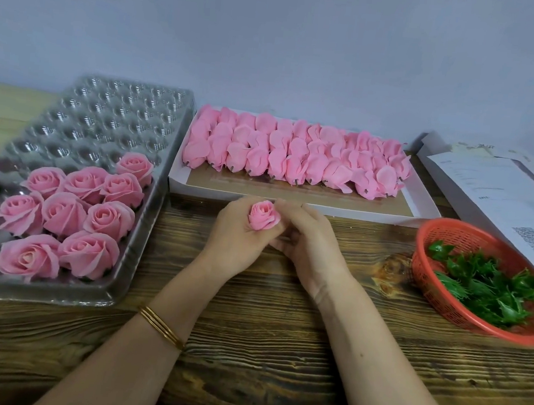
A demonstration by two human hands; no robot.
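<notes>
Hands: left hand point(236, 232) and right hand point(305, 235) both pinch the pink rose bud point(262, 215).
Axis: bud upright, between the hands.

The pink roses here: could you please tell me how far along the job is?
Done: about a dozen opened roses sit in the clear tray, its far cups empty. In hand: the left hand and right hand grip one rose. Left: rows of closed buds in the white box, and green leaves in the red basket.
</notes>
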